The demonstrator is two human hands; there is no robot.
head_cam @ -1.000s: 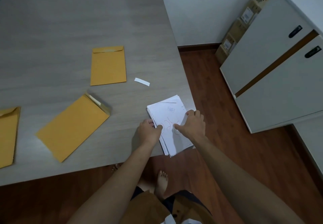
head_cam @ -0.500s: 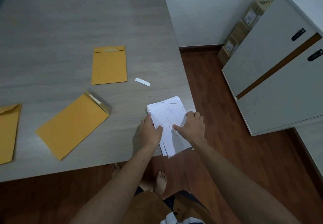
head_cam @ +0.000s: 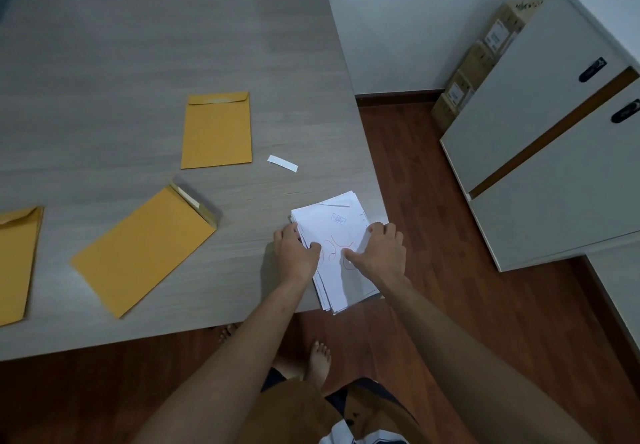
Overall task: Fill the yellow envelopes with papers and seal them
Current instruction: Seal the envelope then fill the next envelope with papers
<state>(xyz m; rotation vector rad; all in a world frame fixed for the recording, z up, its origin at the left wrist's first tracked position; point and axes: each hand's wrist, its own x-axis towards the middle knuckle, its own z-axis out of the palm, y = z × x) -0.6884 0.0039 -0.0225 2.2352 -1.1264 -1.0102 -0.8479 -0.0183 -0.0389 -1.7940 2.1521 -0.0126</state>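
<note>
A stack of white papers (head_cam: 337, 222) with red scribbles lies at the table's near right corner, slightly overhanging the edge. My left hand (head_cam: 294, 253) grips its left side, thumb on top. My right hand (head_cam: 379, 253) grips its right side, fingers curled over the sheets. Three yellow envelopes lie flat to the left. One with its flap up (head_cam: 145, 253) sits nearest. A second, its flap folded down (head_cam: 217, 131), lies further back. The third (head_cam: 15, 263) is cut off by the frame's left edge.
A small white paper strip (head_cam: 282, 162) lies on the grey table (head_cam: 138, 45) between the far envelope and the papers. A white cabinet (head_cam: 554, 152) and cardboard boxes (head_cam: 485, 55) stand to the right on the wooden floor. My bare foot (head_cam: 320, 360) shows below the table edge.
My left hand has slid a little up along the stack's left edge. The right hand stays on the right side. The papers have barely moved.
</note>
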